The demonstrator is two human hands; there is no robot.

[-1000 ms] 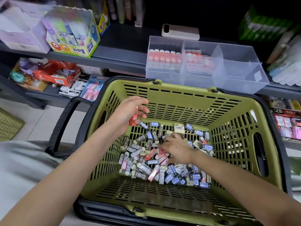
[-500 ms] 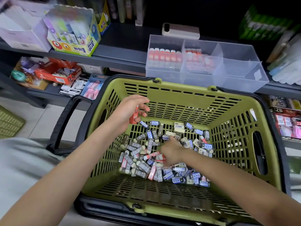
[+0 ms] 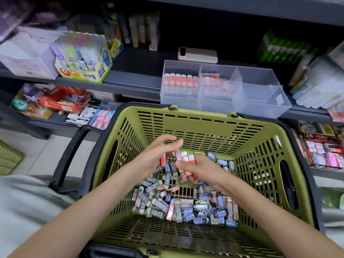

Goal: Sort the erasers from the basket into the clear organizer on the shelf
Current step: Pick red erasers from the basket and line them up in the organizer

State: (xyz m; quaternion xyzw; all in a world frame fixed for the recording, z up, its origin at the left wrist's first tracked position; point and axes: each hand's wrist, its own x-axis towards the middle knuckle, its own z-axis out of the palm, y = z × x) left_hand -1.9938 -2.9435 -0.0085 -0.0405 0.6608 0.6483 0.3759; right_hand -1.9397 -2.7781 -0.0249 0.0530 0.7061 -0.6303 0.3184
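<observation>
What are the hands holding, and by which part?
Left hand holds one red eraser by its upper end; right hand pinches several red erasers by their lower ends.

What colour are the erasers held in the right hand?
Red and white erasers, pinched in the right hand; the head view shows them.

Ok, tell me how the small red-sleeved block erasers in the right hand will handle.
Probably light: the right hand holds several small red-sleeved block erasers at once. Likely stiff, keeping their blocky shape. Flat sides suggest they won't roll, though sleeves may slide together.
</observation>
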